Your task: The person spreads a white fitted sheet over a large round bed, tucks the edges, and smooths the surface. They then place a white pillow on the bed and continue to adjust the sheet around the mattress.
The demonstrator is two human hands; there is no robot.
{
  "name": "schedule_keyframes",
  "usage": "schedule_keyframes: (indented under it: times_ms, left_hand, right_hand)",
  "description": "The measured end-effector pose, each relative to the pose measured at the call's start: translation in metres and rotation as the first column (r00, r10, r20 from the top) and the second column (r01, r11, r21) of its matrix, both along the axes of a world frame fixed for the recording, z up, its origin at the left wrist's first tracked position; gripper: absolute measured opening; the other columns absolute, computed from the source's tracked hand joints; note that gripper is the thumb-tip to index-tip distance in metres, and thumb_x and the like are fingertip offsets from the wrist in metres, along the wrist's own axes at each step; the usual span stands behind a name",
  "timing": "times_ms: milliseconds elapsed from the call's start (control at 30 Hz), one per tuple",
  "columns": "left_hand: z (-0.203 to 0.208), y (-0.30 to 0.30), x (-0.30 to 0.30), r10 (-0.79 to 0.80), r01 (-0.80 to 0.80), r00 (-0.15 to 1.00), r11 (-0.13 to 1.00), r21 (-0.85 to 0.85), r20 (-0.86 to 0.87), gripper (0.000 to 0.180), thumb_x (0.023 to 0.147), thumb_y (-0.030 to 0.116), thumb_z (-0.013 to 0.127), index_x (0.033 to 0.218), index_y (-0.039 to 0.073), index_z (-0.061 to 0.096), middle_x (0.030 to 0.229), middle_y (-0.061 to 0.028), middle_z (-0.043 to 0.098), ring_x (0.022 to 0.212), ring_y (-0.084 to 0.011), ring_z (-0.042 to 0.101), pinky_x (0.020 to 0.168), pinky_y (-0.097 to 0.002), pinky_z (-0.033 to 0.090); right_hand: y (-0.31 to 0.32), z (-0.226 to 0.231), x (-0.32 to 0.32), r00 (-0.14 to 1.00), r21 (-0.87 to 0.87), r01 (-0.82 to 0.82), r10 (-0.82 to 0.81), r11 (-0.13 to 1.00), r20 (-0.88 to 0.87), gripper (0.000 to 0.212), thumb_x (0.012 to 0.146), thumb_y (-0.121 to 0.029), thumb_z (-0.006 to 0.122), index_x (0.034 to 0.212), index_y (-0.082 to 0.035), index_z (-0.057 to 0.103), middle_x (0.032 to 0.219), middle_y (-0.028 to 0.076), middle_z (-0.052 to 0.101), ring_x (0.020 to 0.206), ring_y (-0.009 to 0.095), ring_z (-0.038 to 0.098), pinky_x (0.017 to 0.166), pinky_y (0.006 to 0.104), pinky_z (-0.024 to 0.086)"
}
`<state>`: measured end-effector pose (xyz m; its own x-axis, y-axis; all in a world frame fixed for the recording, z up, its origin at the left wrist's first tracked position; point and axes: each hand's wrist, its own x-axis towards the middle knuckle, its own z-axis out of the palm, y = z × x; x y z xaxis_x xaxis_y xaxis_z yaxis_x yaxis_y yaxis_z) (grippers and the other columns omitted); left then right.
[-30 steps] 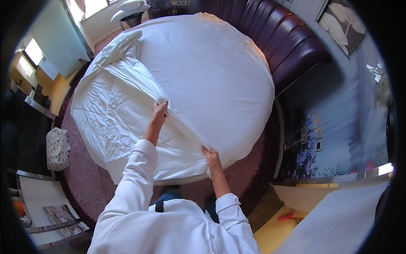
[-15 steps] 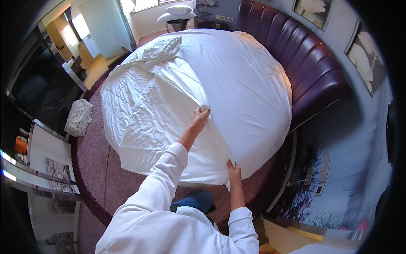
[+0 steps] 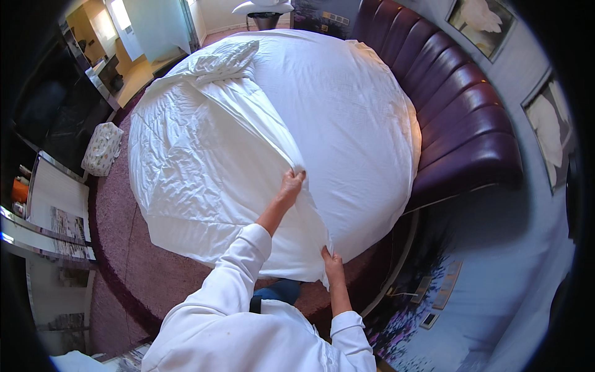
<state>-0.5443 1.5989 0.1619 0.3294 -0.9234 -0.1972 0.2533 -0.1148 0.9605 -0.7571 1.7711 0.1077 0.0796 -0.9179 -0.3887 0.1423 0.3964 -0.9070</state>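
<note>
A white duvet [image 3: 186,167] covers the left part of a round bed, its folded edge running from the far left toward me. My left hand [image 3: 289,187] is closed on that edge near the middle of the bed. Lower down, by the bed's near side, my right hand [image 3: 333,266] grips the same edge close to its corner. The cloth is drawn fairly straight between both hands. To the right of the edge lies a smooth white bed sheet [image 3: 353,124]. At the far left the duvet is bunched into a crumpled fold.
A purple padded headboard [image 3: 458,111] curves along the right side. Purple carpet [image 3: 142,266] rings the bed. A patterned white bundle [image 3: 102,149] stands on the floor at the left. White pillows [image 3: 263,7] rest on a dark stand at the far end.
My view has shifted, so the bed sits a little more to the left. Both hands keep hold of the duvet edge, the right one slightly lower and further left in the picture.
</note>
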Motion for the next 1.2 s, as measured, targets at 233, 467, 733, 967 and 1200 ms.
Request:
schedule_keyframes:
  times_ms: [233,467,733,967,1200]
  left_hand:
    - [0.009,-0.009,-0.08,-0.143,0.143,0.99,0.99,-0.003,-0.015,0.018,0.09,0.015,0.055,0.105,0.005,0.058,0.09,0.0012,0.059,0.079,-0.0076,0.051,0.069,-0.0266,0.044]
    - [0.007,-0.033,-0.139,-0.06,0.062,0.996,0.998,0.032,-0.064,0.016,0.091,0.016,0.054,0.101,0.004,0.058,0.085,0.0021,0.058,0.076,-0.0071,0.048,0.067,-0.0266,0.042]
    - [0.002,-0.043,-0.168,0.095,-0.1,0.994,0.989,0.113,0.045,0.021,0.092,0.019,0.053,0.102,0.002,0.058,0.085,-0.0008,0.059,0.077,-0.0095,0.051,0.069,-0.0296,0.045]
    - [-0.005,-0.048,-0.186,0.164,-0.208,0.956,0.963,0.169,0.242,0.028,0.088,0.022,0.055,0.099,-0.004,0.056,0.083,-0.014,0.061,0.078,-0.0182,0.055,0.071,-0.036,0.044]
    - [-0.024,-0.03,-0.195,0.196,-0.292,0.892,0.938,0.189,0.407,0.031,0.089,0.02,0.052,0.109,-0.003,0.055,0.092,-0.0136,0.064,0.084,-0.0209,0.058,0.078,-0.0349,0.044]
  right_hand:
    - [-0.041,-0.024,-0.057,0.991,0.039,0.003,0.002,0.999,-0.134,0.028,0.09,-0.025,0.057,0.099,0.001,0.063,0.088,-0.001,0.061,0.081,0.009,0.053,0.074,0.025,0.043]
    - [-0.077,-0.043,-0.114,0.991,0.1,-0.085,0.095,0.991,-0.096,0.031,0.091,-0.025,0.057,0.103,0.003,0.063,0.09,0.002,0.064,0.08,0.009,0.054,0.073,0.027,0.044]
    - [-0.127,-0.067,-0.155,0.802,0.096,-0.531,0.536,0.842,-0.262,0.037,0.09,-0.033,0.058,0.099,0.002,0.065,0.087,0.0,0.063,0.08,0.009,0.052,0.072,0.0264,0.045]
    - [-0.205,-0.064,-0.195,0.546,0.228,-0.765,0.795,0.602,-0.266,0.027,0.088,-0.023,0.056,0.086,0.003,0.063,0.068,0.005,0.06,0.06,0.011,0.053,0.055,0.0274,0.044]
    - [-0.336,0.024,-0.124,0.677,-0.35,-0.711,0.459,0.61,-0.575,0.017,0.087,-0.015,0.056,0.082,0.001,0.057,0.063,0.005,0.056,0.057,0.012,0.053,0.054,0.028,0.044]
